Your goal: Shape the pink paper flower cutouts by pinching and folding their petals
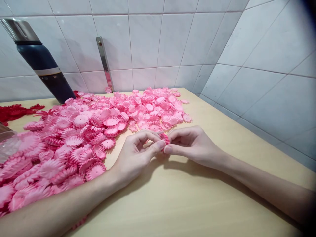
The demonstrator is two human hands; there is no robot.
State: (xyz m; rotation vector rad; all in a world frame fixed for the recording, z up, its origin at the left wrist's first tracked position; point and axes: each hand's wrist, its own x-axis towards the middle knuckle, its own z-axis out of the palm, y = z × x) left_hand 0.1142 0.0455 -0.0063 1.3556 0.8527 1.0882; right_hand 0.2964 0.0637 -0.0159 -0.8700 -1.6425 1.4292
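Between the fingertips of both hands is a small pink fringed flower piece [164,138], mostly covered by the thumbs and fingers. My left hand [140,149] pinches it from the left with thumb and forefinger. From the right, my right hand [191,144] pinches the same piece, its thumb close to the left thumb. Both hands are held just over the tabletop, in front of a large spread of pink fringed flower discs [81,120]. Whether the held piece is one layer or a stack I cannot tell.
A dark blue flask [44,62] with a steel cap stands at the back left. Red fringed material [18,112] lies at the left edge beside a clear plastic container [8,146]. A metal strip [103,59] leans on the tiled wall [145,39] behind the wooden table [197,204].
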